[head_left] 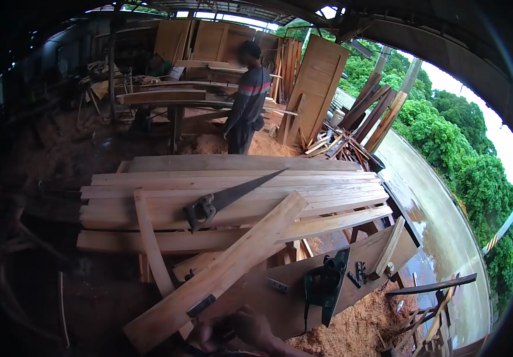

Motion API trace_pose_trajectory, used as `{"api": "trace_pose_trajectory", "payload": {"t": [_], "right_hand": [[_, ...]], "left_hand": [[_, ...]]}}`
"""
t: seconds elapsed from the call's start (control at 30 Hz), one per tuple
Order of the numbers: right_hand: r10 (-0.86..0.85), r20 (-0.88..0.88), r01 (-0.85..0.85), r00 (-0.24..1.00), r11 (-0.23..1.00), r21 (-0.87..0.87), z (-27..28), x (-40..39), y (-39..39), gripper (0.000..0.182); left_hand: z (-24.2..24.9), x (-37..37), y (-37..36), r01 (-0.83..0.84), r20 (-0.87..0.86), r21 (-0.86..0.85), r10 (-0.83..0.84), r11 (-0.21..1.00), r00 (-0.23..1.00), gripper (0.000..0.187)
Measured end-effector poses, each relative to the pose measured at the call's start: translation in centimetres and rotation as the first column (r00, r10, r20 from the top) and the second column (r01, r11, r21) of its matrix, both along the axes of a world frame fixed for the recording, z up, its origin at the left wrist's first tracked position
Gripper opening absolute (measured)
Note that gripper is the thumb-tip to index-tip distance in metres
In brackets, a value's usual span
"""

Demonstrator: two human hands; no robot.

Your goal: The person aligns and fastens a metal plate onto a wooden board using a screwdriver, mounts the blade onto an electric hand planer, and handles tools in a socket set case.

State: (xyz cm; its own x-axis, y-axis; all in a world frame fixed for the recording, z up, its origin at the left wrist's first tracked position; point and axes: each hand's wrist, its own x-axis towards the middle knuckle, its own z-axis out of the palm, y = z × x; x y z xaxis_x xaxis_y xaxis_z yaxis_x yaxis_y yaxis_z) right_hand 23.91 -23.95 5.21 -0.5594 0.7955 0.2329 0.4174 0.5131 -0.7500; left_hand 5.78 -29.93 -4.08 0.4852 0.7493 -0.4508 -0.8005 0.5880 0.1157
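Note:
At the bottom edge, in shadow, my left hand (204,336) and my right hand (251,328) are close together with fingers bent. A small dark thing seems to lie between them; its kind is too dim to make out. Just above my hands a long pale plank (232,256) slants up to the right across other boards. On its lower end rests a small dark rectangular piece (201,305). A handsaw (226,199) lies on the stacked boards (119,205), its blade toward the upper right. To the right of my hands is a dark green power tool (326,279) with a cord.
A brown board (292,309) carries the power tool, small dark parts (357,273) and a short wood strip (388,247). Sawdust (351,324) covers the ground at lower right. Behind the stack, a person (250,95) stands beside another workbench (167,98). A wooden door panel (316,89) leans nearby.

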Motion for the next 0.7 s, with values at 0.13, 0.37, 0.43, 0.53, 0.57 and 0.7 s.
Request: {"api": "trace_pose_trajectory", "payload": {"t": [0.13,0.37,0.43,0.53,0.57,0.7], "right_hand": [[-0.169,-0.128,0.11,0.977,0.92,-0.377,0.2,-0.6,0.7,0.02],[-0.099,-0.575,-0.016,0.812,0.981,-0.192,10.2,1.1,-1.3,0.034],[-0.094,-0.688,-0.05,0.72,0.981,-0.187,10.9,-0.2,-1.5,0.033],[-0.044,-0.7,-0.114,0.713,0.978,-0.177,11.5,-1.0,-1.7,0.027],[-0.046,-0.713,-0.136,0.699,0.971,-0.196,11.0,-0.7,-2.0,0.026],[0.107,-0.746,-0.206,0.658,0.978,-0.042,8.8,-1.6,-1.8,0.025]], "left_hand": [[0.8,-0.3,-1.0,-0.106,0.073,0.112,0.099,0.988,0.992,0.038],[-1.1,-1.5,-1.2,-0.331,0.353,0.115,0.273,0.937,0.895,0.049],[2.3,-2.3,-1.8,-0.386,0.263,0.022,0.368,0.922,0.892,0.032],[3.9,-2.9,-1.6,-0.405,0.301,-0.015,0.391,0.914,0.87,0.029],[4.1,-2.9,-1.6,-0.399,0.294,-0.024,0.388,0.916,0.873,0.028],[4.2,-2.8,-1.5,-0.41,0.295,-0.048,0.406,0.911,0.865,0.027]]}}
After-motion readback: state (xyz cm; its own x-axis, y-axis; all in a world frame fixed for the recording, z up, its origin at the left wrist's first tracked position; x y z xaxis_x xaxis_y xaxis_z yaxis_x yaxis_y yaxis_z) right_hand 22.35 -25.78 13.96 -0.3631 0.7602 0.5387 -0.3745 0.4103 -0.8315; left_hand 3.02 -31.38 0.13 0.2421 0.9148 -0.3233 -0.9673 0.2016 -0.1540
